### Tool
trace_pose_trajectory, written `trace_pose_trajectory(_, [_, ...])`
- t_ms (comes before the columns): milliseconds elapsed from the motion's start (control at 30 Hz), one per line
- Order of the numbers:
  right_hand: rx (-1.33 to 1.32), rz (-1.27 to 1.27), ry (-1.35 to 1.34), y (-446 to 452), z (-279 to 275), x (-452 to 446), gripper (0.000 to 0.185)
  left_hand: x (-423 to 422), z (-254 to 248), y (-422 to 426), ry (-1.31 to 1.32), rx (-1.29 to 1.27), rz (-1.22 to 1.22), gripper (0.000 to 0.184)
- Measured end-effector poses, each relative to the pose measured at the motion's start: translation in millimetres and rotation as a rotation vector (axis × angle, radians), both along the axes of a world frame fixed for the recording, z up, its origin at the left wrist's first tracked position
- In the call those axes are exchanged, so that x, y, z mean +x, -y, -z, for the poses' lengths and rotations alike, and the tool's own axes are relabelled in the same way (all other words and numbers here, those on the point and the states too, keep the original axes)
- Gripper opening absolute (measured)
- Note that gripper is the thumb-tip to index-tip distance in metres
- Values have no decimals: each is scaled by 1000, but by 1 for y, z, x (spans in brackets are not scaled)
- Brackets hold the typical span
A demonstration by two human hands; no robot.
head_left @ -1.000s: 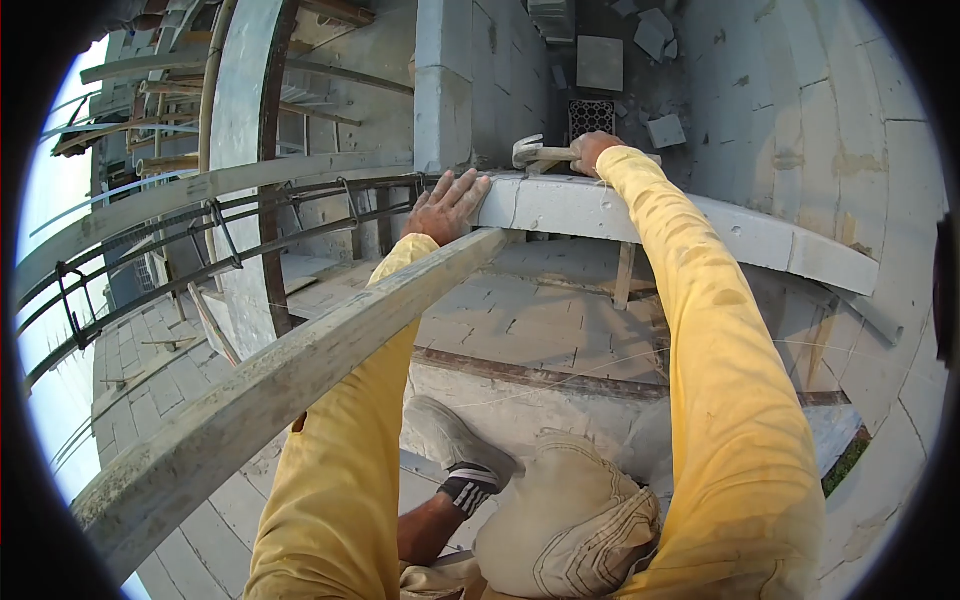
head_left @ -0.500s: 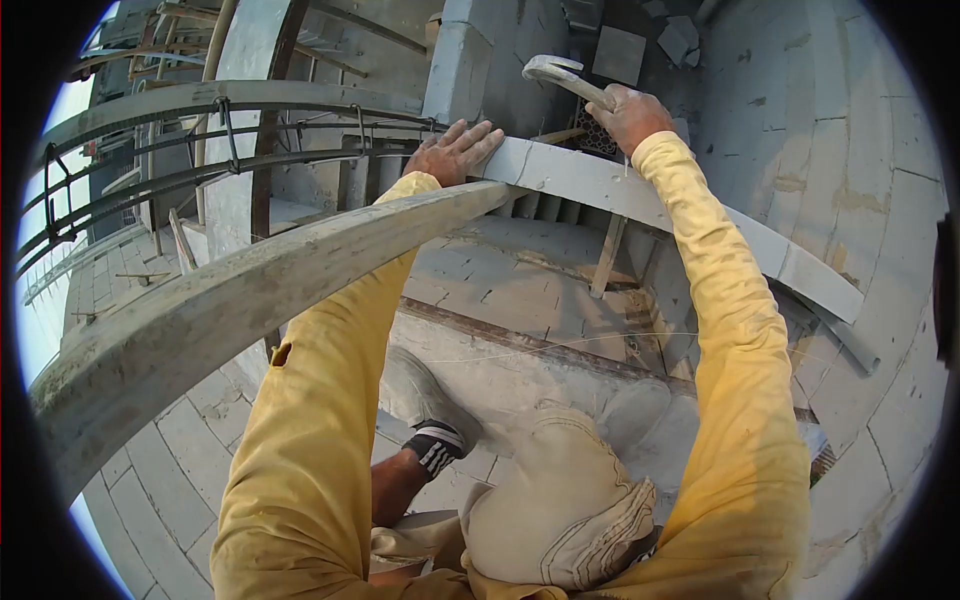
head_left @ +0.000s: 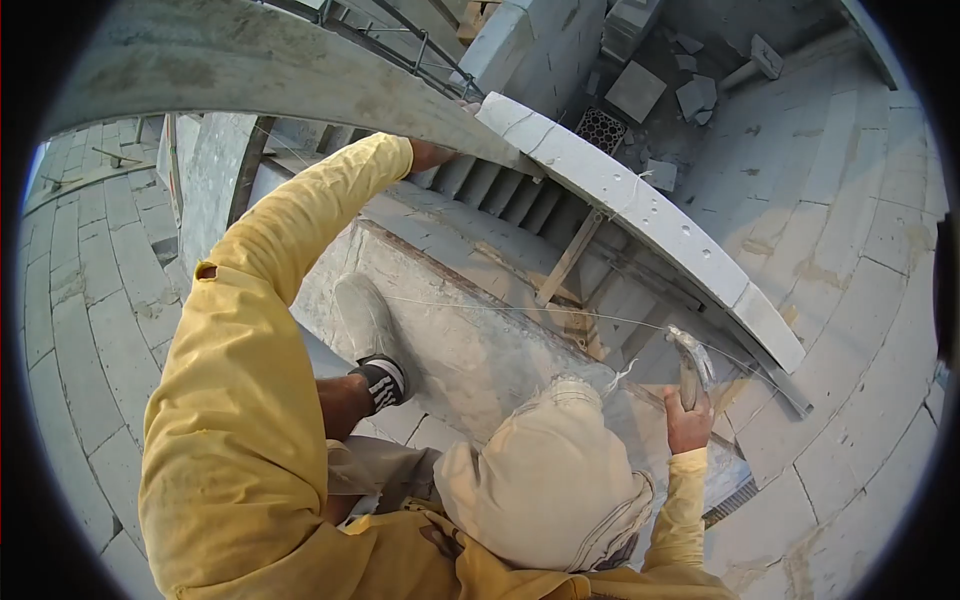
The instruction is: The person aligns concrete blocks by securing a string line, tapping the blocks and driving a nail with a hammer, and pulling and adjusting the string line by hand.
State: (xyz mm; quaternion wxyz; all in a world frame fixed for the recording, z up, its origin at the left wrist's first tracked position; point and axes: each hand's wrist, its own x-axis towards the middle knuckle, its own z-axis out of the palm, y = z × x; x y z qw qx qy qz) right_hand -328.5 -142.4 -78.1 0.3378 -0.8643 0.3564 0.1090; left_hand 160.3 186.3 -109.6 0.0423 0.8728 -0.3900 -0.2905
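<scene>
Hammer [head_left: 689,372], right hand [head_left: 688,426]: from block's [head_left: 655,208] far edge to near side.
Left hand [head_left: 428,154]: now mostly behind beam [head_left: 300,72].

At the top of your view, the dark floor [head_left: 650,140] carries a flat square slab [head_left: 636,91], with broken pieces [head_left: 697,97] scattered just beside it and a perforated block [head_left: 601,131] near it. On the same floor, you find a small pale block [head_left: 660,175] nearer to you than the slab, and a stack of blocks [head_left: 628,25] farther off. In front of you, the grey concrete ledge [head_left: 480,340] bears your grey shoe [head_left: 364,315]; the sole is hidden from your view.
</scene>
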Motion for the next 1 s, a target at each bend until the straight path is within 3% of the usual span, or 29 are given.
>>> trace_pose_trajectory(100, [44,52,-182,-36,-5,-52,38,-13,-36,-31,-28,300,55,75])
trace_pose_trajectory(167, [97,176,-349,-54,7,-96,35,-19,-64,-41,-55,206,39,78])
trace_pose_trajectory(233, [7,206,-284,-78,25,-148,36,-19,-77,-53,-19,113,45,87])
trace_pose_trajectory(333, [29,315,-341,-120,39,-191,35,-31,-139,-19,-173,149,-163,89])
trace_pose_trajectory(467, [124,446,-448,-168,45,-230,35,-32,-126,-13,-342,-290,-160,75])
trace_pose_trajectory(567, [162,496,-483,-192,51,-237,35,-41,-121,-3,-306,-440,-143,70])
trace_pose_trajectory(667, [181,509,-497,-206,57,-236,35,-42,-118,-3,-360,-442,-241,64])
trace_pose_trajectory(867, [239,544,-517,-220,59,-251,35,-49,-126,-1,-210,-391,-244,55])
trace_pose_trajectory(1000, [265,561,-527,-226,62,-255,34,-43,-115,-8,-209,-376,-238,60])
